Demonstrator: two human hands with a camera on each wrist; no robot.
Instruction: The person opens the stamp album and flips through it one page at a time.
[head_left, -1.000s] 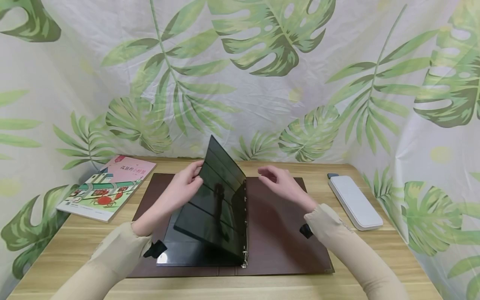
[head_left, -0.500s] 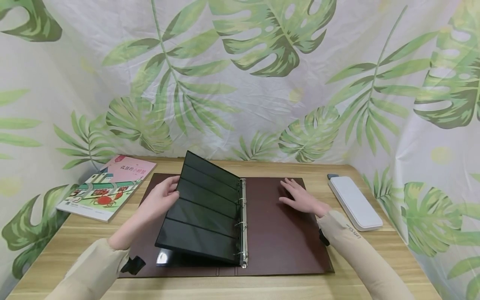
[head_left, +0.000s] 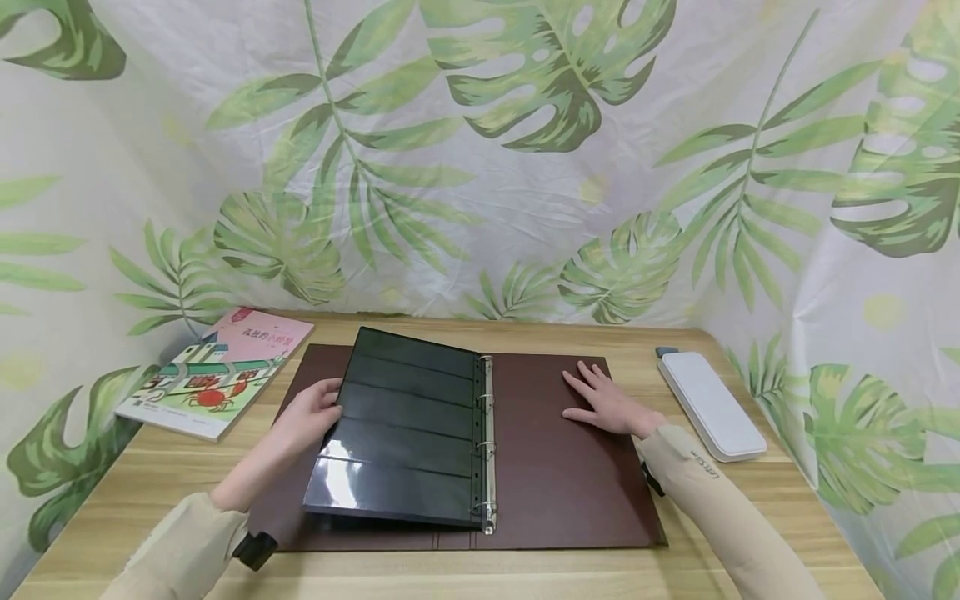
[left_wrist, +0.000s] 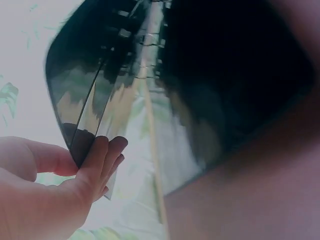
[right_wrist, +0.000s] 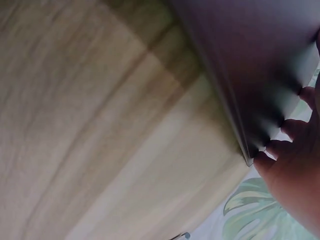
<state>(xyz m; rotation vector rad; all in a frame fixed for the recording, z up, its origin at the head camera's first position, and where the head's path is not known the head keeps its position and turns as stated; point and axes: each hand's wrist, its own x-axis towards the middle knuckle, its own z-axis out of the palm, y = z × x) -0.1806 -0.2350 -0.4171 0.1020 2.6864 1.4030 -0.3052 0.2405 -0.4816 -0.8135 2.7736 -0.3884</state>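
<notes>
A dark brown ring binder point(head_left: 558, 492) lies spread flat on the table, with metal rings point(head_left: 487, 450) along its middle. Black pocket pages point(head_left: 408, 421) hang on the rings and slant over the left cover, their outer edge raised. My left hand point(head_left: 306, 419) pinches that edge between thumb and fingers. In the left wrist view, the corner of a page point(left_wrist: 75, 142) sits between the thumb and fingers of my left hand point(left_wrist: 60, 195). On the bare right cover rests my right hand point(head_left: 609, 406), fingers spread, near the cover's outer edge.
A picture book point(head_left: 217, 375) with a red crab on its cover lies at the back left. To the right is a white oblong case point(head_left: 712, 406), with a small dark blue object point(head_left: 666, 352) behind it. A leaf-patterned cloth point(head_left: 510, 208) surrounds the wooden table point(head_left: 525, 575).
My left hand has lowered the black pages leftward from nearly upright to a low slant. My right hand has moved right from over the rings and come down on the right cover.
</notes>
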